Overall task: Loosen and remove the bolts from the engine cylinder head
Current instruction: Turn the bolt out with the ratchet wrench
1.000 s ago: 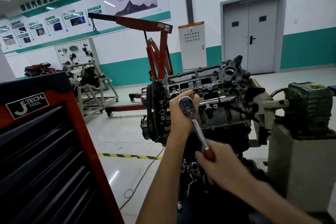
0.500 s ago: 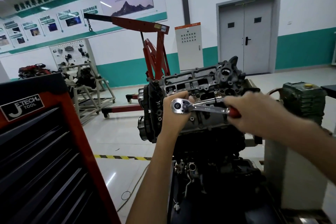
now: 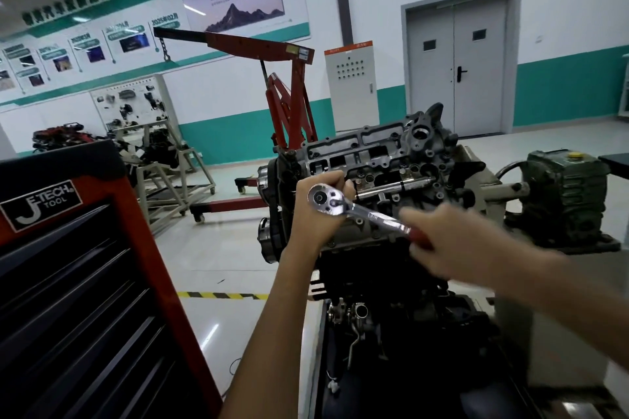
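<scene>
The grey engine cylinder head (image 3: pixel 381 160) sits tilted on a stand in the middle of the head view, its bolt holes facing me. A chrome ratchet wrench (image 3: pixel 343 206) with a red grip is pressed against the head's left part. My left hand (image 3: pixel 316 211) wraps around the shaft behind the ratchet's round head. My right hand (image 3: pixel 452 241), blurred, grips the red handle to the lower right. The bolt under the ratchet is hidden by my left hand.
A black and red tool cabinet (image 3: pixel 78 282) stands close on my left. A red engine crane (image 3: pixel 282 105) is behind the engine. A green gearbox (image 3: pixel 565 194) on the stand sits to the right. Yellow-black floor tape (image 3: pixel 221 295) runs below.
My right hand swung the ratchet handle from pointing down, up to level on the right, and now partway back down. My left hand stayed at the ratchet head.
</scene>
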